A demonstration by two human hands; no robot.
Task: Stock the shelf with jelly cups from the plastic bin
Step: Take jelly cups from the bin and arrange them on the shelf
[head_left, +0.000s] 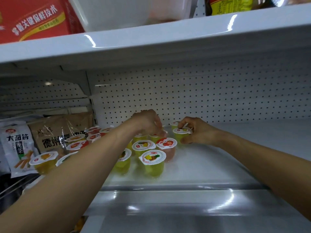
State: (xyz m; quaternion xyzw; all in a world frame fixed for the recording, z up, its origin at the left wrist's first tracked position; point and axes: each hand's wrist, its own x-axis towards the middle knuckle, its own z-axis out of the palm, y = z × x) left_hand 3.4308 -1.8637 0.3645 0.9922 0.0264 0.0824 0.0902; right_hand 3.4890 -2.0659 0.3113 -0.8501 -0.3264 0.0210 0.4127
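Nearest to me, below both sets of fingers, runs the glossy front lip of the shelf [185, 187]. Just short of the fingertips stand the stocked jelly cups [143, 145], upright with lids facing up so the fruit pictures show. A pineapple cup [152, 159] is at the front and a strawberry cup [166, 143] behind it. Each lid carries a small red logo too small to read.

My right hand [198, 132] pinches a yellow cup [182, 132], thumb low on its wall and fingers [184, 124] curled over the lid. I judge it is being set at the open right edge of the group, extending the row.

My left hand [146, 122] arches over a lidded cup [155, 135], its bent fingertips on the lid's rim. I cannot tell whether they grip it or only steady it.

Left of the left fingers, a white bag [16, 145] reads "大面筋" and a brown bag [55, 132] shows "德州".

Beyond the fingers is the pegboard [202, 95]. Above them, on the next shelf up, sit a red box [37, 19] with "关键保鲜技术" and a white bin [117, 12], probably the source of the cups.
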